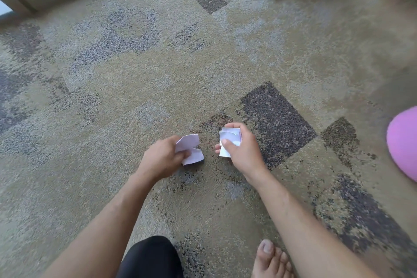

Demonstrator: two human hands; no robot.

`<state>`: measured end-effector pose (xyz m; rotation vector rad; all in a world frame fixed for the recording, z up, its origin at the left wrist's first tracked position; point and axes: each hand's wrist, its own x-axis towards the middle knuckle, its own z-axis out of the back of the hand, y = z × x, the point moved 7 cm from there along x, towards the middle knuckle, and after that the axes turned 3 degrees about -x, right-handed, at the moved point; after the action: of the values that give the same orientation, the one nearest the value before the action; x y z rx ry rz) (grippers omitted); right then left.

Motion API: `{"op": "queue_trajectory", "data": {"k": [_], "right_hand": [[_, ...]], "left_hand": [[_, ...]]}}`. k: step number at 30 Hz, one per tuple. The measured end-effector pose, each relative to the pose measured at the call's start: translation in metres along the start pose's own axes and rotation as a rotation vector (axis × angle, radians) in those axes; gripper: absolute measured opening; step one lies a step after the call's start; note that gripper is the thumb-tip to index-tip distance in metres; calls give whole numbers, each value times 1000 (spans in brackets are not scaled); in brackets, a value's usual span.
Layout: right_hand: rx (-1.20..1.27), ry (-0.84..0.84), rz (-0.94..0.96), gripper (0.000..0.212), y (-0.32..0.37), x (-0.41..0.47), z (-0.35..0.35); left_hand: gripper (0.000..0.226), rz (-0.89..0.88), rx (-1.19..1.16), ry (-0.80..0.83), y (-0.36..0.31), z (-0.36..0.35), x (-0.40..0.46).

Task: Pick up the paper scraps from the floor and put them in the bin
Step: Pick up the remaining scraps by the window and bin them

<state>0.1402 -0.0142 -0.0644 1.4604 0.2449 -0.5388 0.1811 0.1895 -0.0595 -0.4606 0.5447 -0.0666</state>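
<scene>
Down low over the carpet (135, 79), the left hand (162, 158) pinches white paper scraps (190, 149), and the right hand (240, 149) squeezes a small stack (229, 140). Hold tight, then find the bin.

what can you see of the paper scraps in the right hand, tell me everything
The paper scraps are a small stack of white torn pieces, roughly rectangular with ragged, curling edges. The right hand pinches them above the carpet, thumb across the front, fingers behind. The stack stands nearly upright and clear of the left hand's scraps.
</scene>
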Motion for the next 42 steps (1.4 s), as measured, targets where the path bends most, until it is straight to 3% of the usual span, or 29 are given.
{"op": "queue_trajectory", "data": {"k": [3,5,15,18,19,21,22,25,28,31,33,34,36,37,39,40,42], "right_hand": [[81,-49,-16,26,1,-3,16],[133,-77,-20,25,4,-6,28],[245,-336,34,28,50,-45,135],[225,-434,53,33,73,-67,169],[239,-459,48,34,81,-77,178],[317,-495,31,37,96,-99,194],[365,-507,20,38,103,-111,201],[461,-552,1,32,125,-153,226],[521,-605,-10,27,145,-194,255],[585,-656,-9,25,167,-229,292],[635,-687,-1,24,181,-246,318],[646,-709,2,23,187,-251,333],[643,-768,-19,24,192,-258,362],[630,-805,-42,25,190,-259,377],[614,-859,-95,27,186,-256,402],[621,-870,-122,26,183,-254,414],[665,-858,-177,22,175,-245,431]], "left_hand": [[19,-20,-355,39,-23,-1,-2],[24,-33,-474,21,-42,-1,-2],[34,-126,-739,-15,-181,-10,-16],[35,-231,-815,-16,-237,2,-27],[35,-227,-703,33,-247,-7,-36],[38,-134,-569,99,-206,-41,-59],[44,-122,-484,227,-188,-99,-88],[53,-68,52,239,-121,-224,-150],[56,104,55,364,-137,-208,-167],[57,-216,322,461,-167,-240,-189],[63,-372,333,659,-156,-317,-164],[67,-443,221,672,-189,-325,-137],[63,-235,-435,748,-319,-238,-96],[53,-227,-597,705,-400,-169,-95],[35,-373,-722,342,-511,-31,-134],[33,-361,-764,369,-558,-1,-150],[41,-334,-817,359,-592,10,-160]]}}
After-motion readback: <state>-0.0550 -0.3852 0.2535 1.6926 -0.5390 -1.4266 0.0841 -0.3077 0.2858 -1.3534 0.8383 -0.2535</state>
